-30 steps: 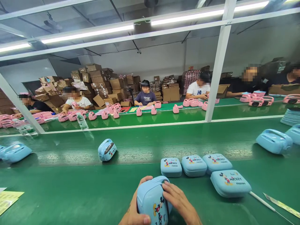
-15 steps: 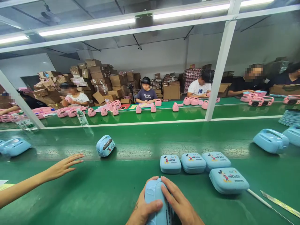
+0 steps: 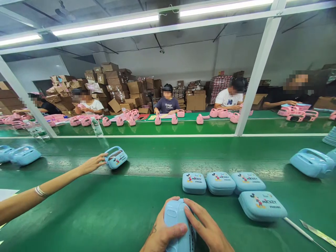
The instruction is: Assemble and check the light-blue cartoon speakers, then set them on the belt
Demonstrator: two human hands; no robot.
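Observation:
Both my hands grip one light-blue plastic case (image 3: pixel 176 217) stood on edge at the bottom middle of the green belt (image 3: pixel 105 210). My left hand (image 3: pixel 162 232) wraps its left side with the thumb across the front. My right hand (image 3: pixel 204 227) lies flat against its right side. Beyond it several flat blue Mickey lids (image 3: pixel 219 182) lie in a row, with a larger lid (image 3: pixel 262 205) to the right.
A co-worker's arm (image 3: pixel 47 189) reaches in from the left and touches a blue case (image 3: pixel 115 157) on the belt. More blue cases lie at far left (image 3: pixel 23 155) and far right (image 3: pixel 309 162). A thin stick (image 3: pixel 299 227) lies at lower right. People sit behind pink cases (image 3: pixel 157 120) across the line.
The co-worker's arm came in from the left and reached the blue case on the belt. I turned the case in my hands from tilted to edge-on.

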